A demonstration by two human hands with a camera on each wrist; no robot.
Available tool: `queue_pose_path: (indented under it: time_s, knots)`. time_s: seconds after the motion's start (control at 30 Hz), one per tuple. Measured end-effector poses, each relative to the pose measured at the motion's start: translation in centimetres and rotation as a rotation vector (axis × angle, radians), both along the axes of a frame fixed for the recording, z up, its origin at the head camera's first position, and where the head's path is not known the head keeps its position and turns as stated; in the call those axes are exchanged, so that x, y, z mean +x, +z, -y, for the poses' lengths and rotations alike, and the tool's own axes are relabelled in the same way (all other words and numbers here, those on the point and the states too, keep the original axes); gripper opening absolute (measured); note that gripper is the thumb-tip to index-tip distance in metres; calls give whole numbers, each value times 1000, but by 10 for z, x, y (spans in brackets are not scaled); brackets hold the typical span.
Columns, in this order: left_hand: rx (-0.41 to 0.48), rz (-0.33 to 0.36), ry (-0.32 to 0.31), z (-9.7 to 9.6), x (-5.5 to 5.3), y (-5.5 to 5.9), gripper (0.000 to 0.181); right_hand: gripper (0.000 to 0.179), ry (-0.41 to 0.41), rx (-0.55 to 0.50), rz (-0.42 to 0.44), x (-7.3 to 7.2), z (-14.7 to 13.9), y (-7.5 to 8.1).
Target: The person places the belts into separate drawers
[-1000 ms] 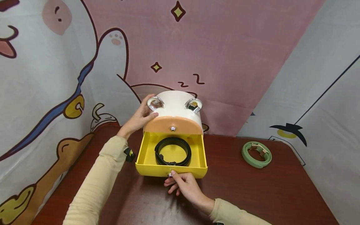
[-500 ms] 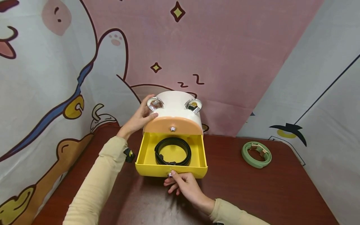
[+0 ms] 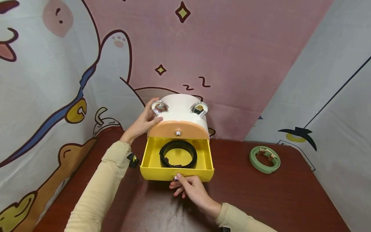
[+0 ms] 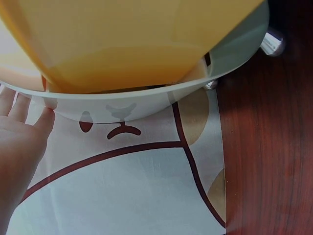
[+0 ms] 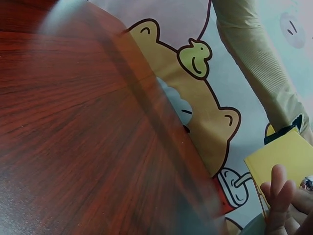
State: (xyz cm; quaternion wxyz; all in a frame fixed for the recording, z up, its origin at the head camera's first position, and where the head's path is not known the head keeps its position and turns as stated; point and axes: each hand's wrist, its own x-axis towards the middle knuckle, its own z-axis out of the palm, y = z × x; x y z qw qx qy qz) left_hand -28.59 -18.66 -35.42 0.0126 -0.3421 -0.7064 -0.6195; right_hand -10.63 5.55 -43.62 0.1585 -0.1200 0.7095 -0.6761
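A small white drawer cabinet (image 3: pixel 181 108) with two shiny round eyes stands at the table's back. My left hand (image 3: pixel 142 122) grips its upper left corner, thumb toward the front. In the left wrist view, the fingertips of that hand (image 4: pixel 19 142) press against the cabinet's white wall (image 4: pixel 122 105). The lower yellow drawer (image 3: pixel 156 174) is pulled well out, holding a coiled black belt (image 3: pixel 189 148). My right hand (image 3: pixel 197 193) pinches the drawer's silver knob (image 3: pixel 175 178) between thumb and forefinger, other fingers loosely curved below. The right wrist view catches the drawer front (image 5: pixel 279 156) beside these fingers.
A coiled green belt (image 3: pixel 256 164) with a gold buckle lies at the right on the dark red table (image 3: pixel 261 199). Above the yellow drawer, an orange drawer front (image 3: pixel 165 129) sits closed. A printed cartoon cloth (image 3: pixel 232 64) hangs behind the table.
The yellow drawer has slid back slightly toward the cabinet, with my right hand moving along on its knob. My left hand has kept its place.
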Motion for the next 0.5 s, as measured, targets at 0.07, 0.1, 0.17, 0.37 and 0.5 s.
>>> queue_pose_path:
  time_s: [0.07, 0.1, 0.17, 0.37, 0.5]
  knots:
    - [-7, 2, 5, 0, 0, 0, 73, 48, -4, -3, -4, -1, 0, -1]
    - [-10, 3, 8, -1, 1, 0, 73, 48, -6, -4, -6, -2, 0, -1]
    - [-17, 2, 16, -1, 1, 0, 73, 47, -12, -6, -8, -4, -1, -3]
    - [-20, 8, 23, -1, 1, 0, 73, 49, -9, -12, -9, -9, -1, -6]
    - [-21, 14, 26, -1, 2, 1, 73, 51, -6, -22, -5, -11, -2, -6]
